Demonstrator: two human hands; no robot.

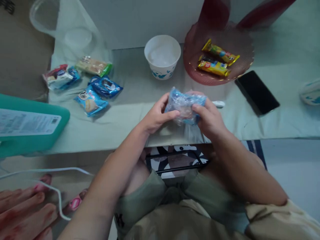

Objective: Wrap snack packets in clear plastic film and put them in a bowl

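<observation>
Both hands grip one crinkled, clear-and-blue plastic snack packet (183,106) above the table's front edge. My left hand (158,115) is closed on its left side, thumb lying across the front. On the right side, my right hand (210,115) pinches it with the thumb on top; the fingers behind are mostly hidden. What is inside the packet cannot be made out clearly. A white paper bowl (162,71) with blue prints stands just beyond the hands. Part of a small white object (219,104) shows beside my right hand.
Several wrapped snacks (91,100) lie at the left. A pink glass plate (191,71) holds yellow snack bars (213,66). A black phone (258,93) rests right of it. A green bottle (56,116) lies at the left edge. A white cable (60,200) hangs below the table.
</observation>
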